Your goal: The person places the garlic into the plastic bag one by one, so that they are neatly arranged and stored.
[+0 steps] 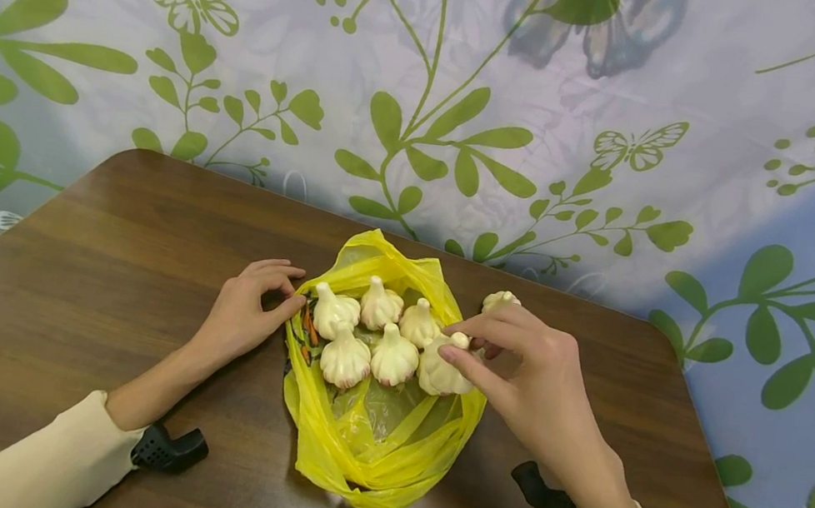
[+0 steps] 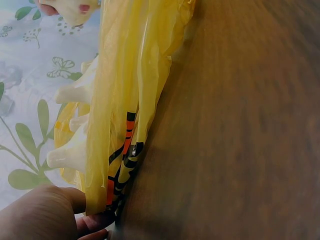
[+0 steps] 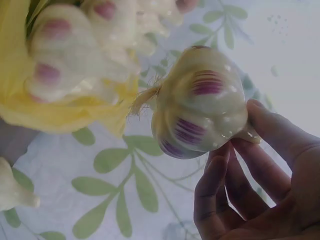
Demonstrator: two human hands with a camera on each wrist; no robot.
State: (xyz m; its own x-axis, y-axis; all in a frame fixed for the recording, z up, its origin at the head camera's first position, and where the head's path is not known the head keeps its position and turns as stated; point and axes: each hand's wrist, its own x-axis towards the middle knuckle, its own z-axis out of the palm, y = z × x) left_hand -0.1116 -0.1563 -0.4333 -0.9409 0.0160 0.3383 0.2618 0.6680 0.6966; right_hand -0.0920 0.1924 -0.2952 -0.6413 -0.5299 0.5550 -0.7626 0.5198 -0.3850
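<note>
A yellow plastic bag point(image 1: 381, 486) lies on the table with its mouth spread wide. Inside it sit several white garlic bulbs point(image 1: 346, 358) with purple-marked bases. My left hand point(image 1: 246, 307) pinches the bag's left rim; in the left wrist view the thin plastic point(image 2: 125, 75) passes between thumb and fingers. Above the bag's right side, my right hand point(image 1: 544, 378) holds a garlic bulb point(image 1: 442, 373) by its stem. The right wrist view shows this bulb point(image 3: 200, 105) with purple streaks and stringy roots, gripped between thumb and fingertips.
Another garlic bulb point(image 1: 500, 300) rests on the brown wooden table point(image 1: 150, 258), behind my right hand and partly covered by it. A wall covering point(image 1: 460, 59) printed with green leaves and butterflies stands behind the table's far edge.
</note>
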